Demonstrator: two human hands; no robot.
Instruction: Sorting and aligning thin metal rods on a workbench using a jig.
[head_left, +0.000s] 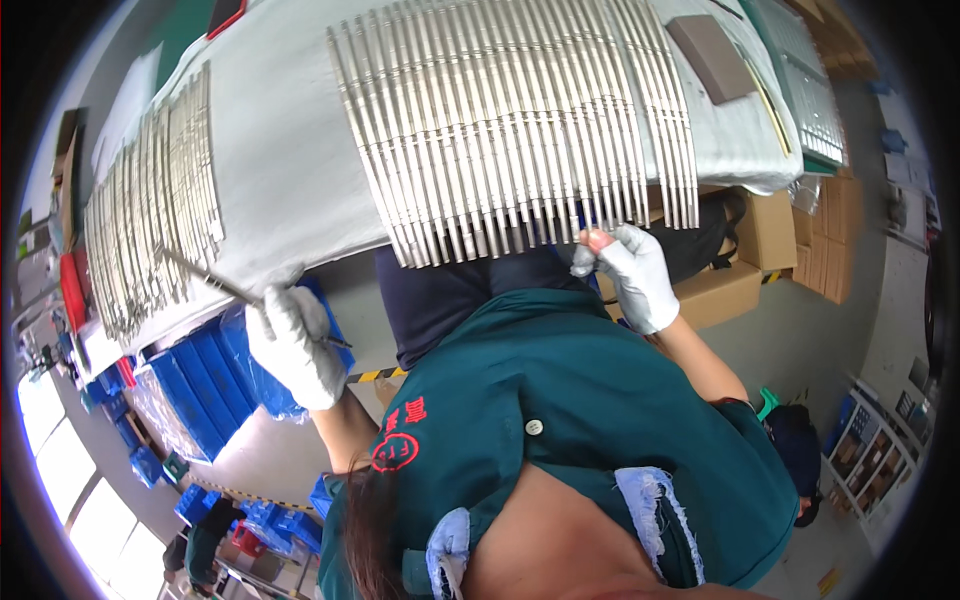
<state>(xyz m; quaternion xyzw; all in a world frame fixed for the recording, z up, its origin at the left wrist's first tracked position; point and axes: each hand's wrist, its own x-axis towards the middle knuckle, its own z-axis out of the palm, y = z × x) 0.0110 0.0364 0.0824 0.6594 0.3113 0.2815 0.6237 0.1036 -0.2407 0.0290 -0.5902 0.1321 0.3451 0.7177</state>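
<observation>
My left hand [298, 345], in a white glove, is closed around a slim metal rod [218, 284] that slants up and left toward the left group of rods [150, 220]. My right hand [642, 280], gloved with a bare fingertip showing, pinches the near end of a rod in the wide row of silvery metal rods [500, 130]. These lie side by side on a pale cloth-covered table [275, 150], their near ends jutting past its front edge. A narrower set of rods [665, 120] lies just right of them.
A grey-brown block [712, 58] lies at the table's right, beside a thin yellow stick [768, 105]. Blue bins [200, 385] stand below the table at left. Cardboard boxes [768, 230] and a black bag [708, 235] are at right. Other people [795, 450] are in the background.
</observation>
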